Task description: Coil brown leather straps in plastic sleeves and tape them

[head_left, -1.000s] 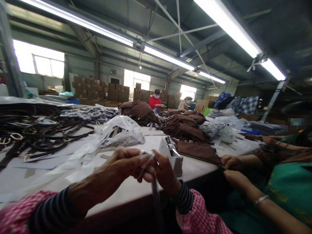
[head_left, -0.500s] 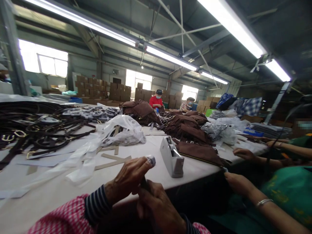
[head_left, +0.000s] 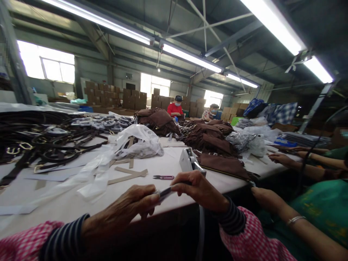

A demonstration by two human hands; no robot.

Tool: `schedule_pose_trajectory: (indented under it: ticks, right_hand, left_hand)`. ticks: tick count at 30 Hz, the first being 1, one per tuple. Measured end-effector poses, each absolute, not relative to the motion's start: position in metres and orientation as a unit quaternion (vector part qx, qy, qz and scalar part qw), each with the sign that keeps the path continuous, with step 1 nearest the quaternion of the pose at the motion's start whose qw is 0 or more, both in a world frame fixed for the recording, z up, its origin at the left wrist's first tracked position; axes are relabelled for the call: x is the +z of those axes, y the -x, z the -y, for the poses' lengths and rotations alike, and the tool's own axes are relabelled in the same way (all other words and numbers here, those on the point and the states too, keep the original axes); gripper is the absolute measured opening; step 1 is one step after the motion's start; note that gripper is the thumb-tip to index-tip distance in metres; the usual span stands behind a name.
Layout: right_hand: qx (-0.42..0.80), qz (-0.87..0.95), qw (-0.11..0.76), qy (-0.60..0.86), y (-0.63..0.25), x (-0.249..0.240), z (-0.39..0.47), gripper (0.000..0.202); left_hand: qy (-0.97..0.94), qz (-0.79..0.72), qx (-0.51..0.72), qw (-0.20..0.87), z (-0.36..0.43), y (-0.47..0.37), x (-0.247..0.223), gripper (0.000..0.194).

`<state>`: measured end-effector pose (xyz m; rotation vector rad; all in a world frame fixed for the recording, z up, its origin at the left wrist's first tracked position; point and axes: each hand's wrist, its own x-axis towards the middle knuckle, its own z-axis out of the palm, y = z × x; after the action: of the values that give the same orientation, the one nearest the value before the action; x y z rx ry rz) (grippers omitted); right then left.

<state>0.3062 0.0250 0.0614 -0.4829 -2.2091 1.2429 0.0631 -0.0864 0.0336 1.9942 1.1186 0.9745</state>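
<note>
Between my two hands, over the table's front edge, a small dark strap piece with a pale wrapped end [head_left: 164,193] is stretched. My left hand [head_left: 130,204] pinches its left end. On the other end, my right hand [head_left: 199,188] closes thumb and fingers. Just beyond lies a pair of small pink-handled snips [head_left: 163,177]. A grey tape dispenser [head_left: 187,160] stands behind my right hand, which partly covers it. Tan strips [head_left: 127,176] lie beyond my left hand.
Dark straps with buckles [head_left: 54,145] heap at the left. A clear plastic bag [head_left: 138,141] sits mid-table. Brown fringed bags [head_left: 217,145] pile behind the dispenser. A co-worker's arms [head_left: 274,203] reach in from the right; two people stand at the far side.
My hands have moved apart, the left lower and leftward, the right up and rightward beside the dispenser. The strap piece now shows between them, and the snips have come into view on the table.
</note>
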Motion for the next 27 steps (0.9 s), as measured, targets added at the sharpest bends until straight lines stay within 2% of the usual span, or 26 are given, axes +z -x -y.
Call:
schedule_pose_trajectory:
  ticks: [3, 7, 10, 13, 16, 18, 20, 23, 25, 27]
  right_hand:
    - [0.475, 0.82, 0.278, 0.157, -0.301, 0.059, -0.031, 0.032]
    - [0.492, 0.811, 0.278, 0.153, -0.295, 0.053, -0.032, 0.034]
    - [0.471, 0.818, 0.281, 0.174, -0.291, 0.052, -0.031, 0.033]
    - [0.453, 0.826, 0.274, 0.193, -0.287, 0.048, -0.029, 0.031]
    - [0.511, 0.791, 0.278, 0.189, -0.277, 0.035, -0.02, 0.031]
    - [0.572, 0.727, 0.327, 0.194, -0.263, 0.021, -0.008, 0.034]
    - [0.604, 0.645, 0.417, 0.211, -0.245, 0.009, 0.007, 0.039]
    - [0.56, 0.589, 0.534, 0.234, -0.22, -0.004, 0.023, 0.047]
    - [0.512, 0.595, 0.562, 0.259, -0.21, -0.009, 0.028, 0.053]
    - [0.498, 0.598, 0.56, 0.284, -0.206, -0.013, 0.029, 0.057]
  left_hand:
    - [-0.704, -0.486, 0.332, 0.397, 0.092, -0.067, 0.051, 0.049]
    - [-0.667, -0.493, 0.305, 0.469, 0.086, -0.066, 0.053, 0.054]
    - [-0.624, -0.489, 0.317, 0.521, 0.08, -0.063, 0.044, 0.06]
    - [-0.606, -0.489, 0.345, 0.524, 0.079, -0.063, 0.039, 0.06]
    - [-0.575, -0.472, 0.397, 0.538, 0.081, -0.066, 0.04, 0.055]
    - [-0.534, -0.445, 0.454, 0.557, 0.081, -0.071, 0.045, 0.052]
    - [-0.482, -0.407, 0.526, 0.571, 0.079, -0.078, 0.054, 0.046]
    - [-0.407, -0.347, 0.603, 0.592, 0.075, -0.089, 0.074, 0.032]
    - [-0.383, -0.317, 0.616, 0.61, 0.073, -0.095, 0.087, 0.025]
    - [-0.382, -0.303, 0.632, 0.602, 0.07, -0.098, 0.096, 0.027]
